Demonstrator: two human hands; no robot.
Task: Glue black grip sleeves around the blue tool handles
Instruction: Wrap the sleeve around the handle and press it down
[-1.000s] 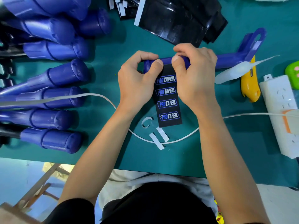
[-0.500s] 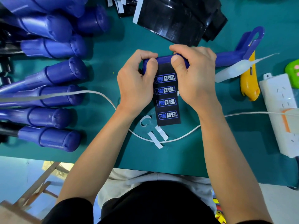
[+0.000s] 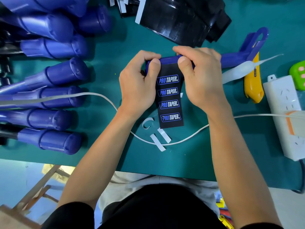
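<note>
BENCH, GREEN MAT (image 3: pixel 214 154): I am holding the blue tool handle (image 3: pixel 168 60) crosswise in front of me with both hands. My left hand (image 3: pixel 138 83) is curling around the handle's left end, its thumb pressing the top edge of the black grip sleeve (image 3: pixel 170 103) onto the blue plastic. My right hand (image 3: pixel 203 80) is gripping the handle just to the right, its thumb bearing down on the sleeve's other upper corner. The sleeve, printed four times with PRO TAPER, is trailing from the handle toward me and lying flat on the mat, not yet wrapped around.

Left of the handle, a heap of blue handles (image 3: pixel 66 73) is lying with butt ends pointing toward it. Beyond it, a stack of black sleeves (image 3: pixel 178 19) is lying. At its looped right end, a yellow utility knife (image 3: pixel 252 86) and a white liner strip (image 3: pixel 239 71) are resting close by, with a white power strip (image 3: pixel 287 113) farther right. On my side of the handle, a white cable (image 3: pixel 92 95) is running behind my wrists and crossing small white backing strips (image 3: pixel 160 139).
</note>
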